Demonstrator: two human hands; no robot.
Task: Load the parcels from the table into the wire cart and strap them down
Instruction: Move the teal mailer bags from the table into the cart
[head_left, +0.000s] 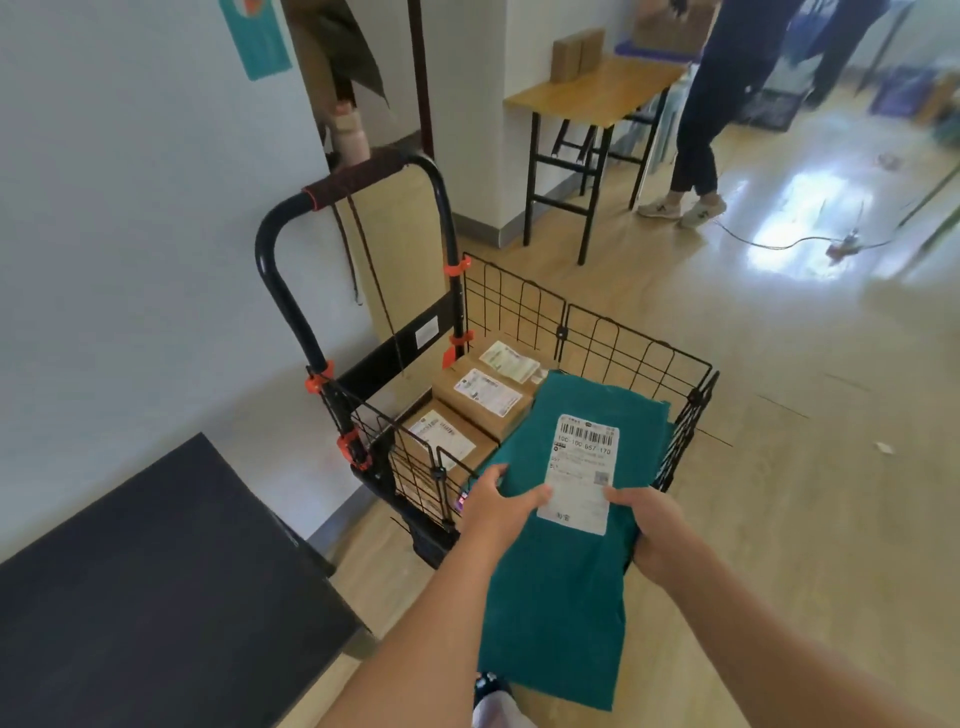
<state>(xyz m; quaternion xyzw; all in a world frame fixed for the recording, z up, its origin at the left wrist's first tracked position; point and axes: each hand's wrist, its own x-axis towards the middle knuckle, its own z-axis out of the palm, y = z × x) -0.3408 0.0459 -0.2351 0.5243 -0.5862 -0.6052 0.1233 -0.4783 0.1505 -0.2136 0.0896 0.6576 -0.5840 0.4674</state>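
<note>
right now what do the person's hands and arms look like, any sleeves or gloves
Both bare: the left hand and right hand wear no gloves, and no ring shows. The forearms are uncovered to the frame edge, with no sleeve, watch or band in view.

Matt teal plastic mailer (566, 545) with white paper label (582, 473); brown cardboard boxes (480, 397); black metal wire cart (597, 338); glossy wood-look floor (779, 364).

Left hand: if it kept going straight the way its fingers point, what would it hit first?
The left hand grips the teal parcel with fingers pointing across its white label; going on, it would probably reach the right hand first, though depth is unclear.
</note>
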